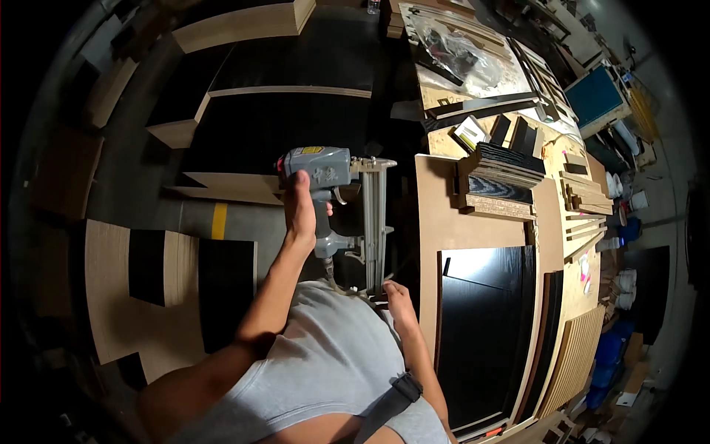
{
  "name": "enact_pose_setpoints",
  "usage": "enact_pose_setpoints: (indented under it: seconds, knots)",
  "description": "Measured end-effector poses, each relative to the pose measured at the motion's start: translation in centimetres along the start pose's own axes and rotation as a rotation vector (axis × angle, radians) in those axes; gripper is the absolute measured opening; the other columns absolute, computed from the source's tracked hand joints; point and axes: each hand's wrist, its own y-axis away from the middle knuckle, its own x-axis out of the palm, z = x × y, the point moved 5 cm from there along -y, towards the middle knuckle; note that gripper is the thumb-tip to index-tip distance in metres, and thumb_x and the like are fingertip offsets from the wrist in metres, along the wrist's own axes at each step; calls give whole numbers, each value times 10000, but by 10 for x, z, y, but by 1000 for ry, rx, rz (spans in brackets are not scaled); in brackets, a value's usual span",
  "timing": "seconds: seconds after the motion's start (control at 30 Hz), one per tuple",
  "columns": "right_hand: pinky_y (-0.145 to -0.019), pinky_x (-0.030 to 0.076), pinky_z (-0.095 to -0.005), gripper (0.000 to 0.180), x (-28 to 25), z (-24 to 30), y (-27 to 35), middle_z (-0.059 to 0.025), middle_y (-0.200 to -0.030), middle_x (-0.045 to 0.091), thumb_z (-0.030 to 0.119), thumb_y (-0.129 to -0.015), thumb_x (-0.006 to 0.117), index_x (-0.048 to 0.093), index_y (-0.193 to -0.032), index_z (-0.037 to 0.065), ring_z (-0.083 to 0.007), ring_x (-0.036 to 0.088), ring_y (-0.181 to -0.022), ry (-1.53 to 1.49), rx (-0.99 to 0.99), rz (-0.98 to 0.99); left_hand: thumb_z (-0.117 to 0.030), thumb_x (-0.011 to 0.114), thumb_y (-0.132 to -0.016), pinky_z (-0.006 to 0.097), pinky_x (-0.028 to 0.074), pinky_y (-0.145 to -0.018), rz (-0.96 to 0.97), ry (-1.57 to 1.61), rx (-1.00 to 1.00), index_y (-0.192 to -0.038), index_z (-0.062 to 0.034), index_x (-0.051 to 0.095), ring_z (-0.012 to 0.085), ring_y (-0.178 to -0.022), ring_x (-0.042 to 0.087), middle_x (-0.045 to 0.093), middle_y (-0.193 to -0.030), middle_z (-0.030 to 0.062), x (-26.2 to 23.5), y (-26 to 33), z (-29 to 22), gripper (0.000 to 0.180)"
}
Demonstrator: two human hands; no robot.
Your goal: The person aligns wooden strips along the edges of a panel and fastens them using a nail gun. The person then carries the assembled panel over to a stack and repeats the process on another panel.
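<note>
A grey air nail gun [322, 176] is held up in front of my body, its nose toward the right. My left hand [299, 214] is closed round its handle, the thumb lying along the back of the body. The long metal magazine [375, 229] points down toward me. At the magazine's lower end my right hand [400, 305] has its fingers curled together. What those fingers pinch is too small to tell. An air hose [330, 279] runs from the handle's foot past my grey shirt.
To the right, a workbench carries a black panel [484, 333], a stack of dark-faced boards [497, 181], wood strips [588, 194] and a clear plastic bag [462, 55]. Stacked black-topped boards [274, 122] stand ahead and left. More boards [174, 318] lie near my left side.
</note>
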Motion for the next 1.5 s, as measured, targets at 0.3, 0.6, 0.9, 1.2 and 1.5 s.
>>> enact_pose_setpoints:
  seconds: [0.3, 0.6, 0.9, 1.2, 1.5]
  knots:
    - [-853, 523, -302, 258, 26, 140, -37, -85, -1080, 707, 209, -1009, 610, 679, -1177, 26, -163, 665, -939, 24, -460, 105, -809, 572, -818, 286, 435, -649, 628, 654, 14, -927, -145, 514, 108, -607, 518, 511, -665, -32, 18, -64, 7, 676]
    - [-930, 526, -349, 342, 41, 277, -78, -138, -1118, 692, 176, -953, 679, 639, -1209, -48, -225, 672, -999, 18, -764, 356, -616, 693, -869, 256, 415, -746, 841, 986, 47, -942, -160, 514, 68, -621, 489, 482, -662, -71, 114, -155, -27, 496]
    - [-929, 512, -317, 228, 49, 343, -126, -122, -1112, 666, 48, -944, 652, 665, -1153, -45, -189, 650, -990, 66, -792, 504, -469, 748, -864, 248, 420, -708, 777, 970, 112, -894, -176, 518, 39, -520, 481, 480, -580, -107, 150, -207, -43, 374]
    - [-871, 518, -305, 221, 30, 380, -144, -116, -1034, 682, 34, -879, 686, 698, -1090, -28, -179, 651, -950, 140, -800, 461, -575, 635, -906, 271, 397, -576, 537, 762, 127, -840, -169, 488, 73, -506, 414, 442, -585, -81, 180, -215, -37, 436]
    - [-725, 564, -398, 148, -112, 503, -229, -144, -833, 738, 40, -788, 702, 722, -928, -3, -310, 729, -767, 851, -1007, -3, -283, 635, -933, 314, 451, -755, 544, 897, 80, -888, -114, 565, 135, -603, 542, 541, -639, -33, 79, -230, -28, 189]
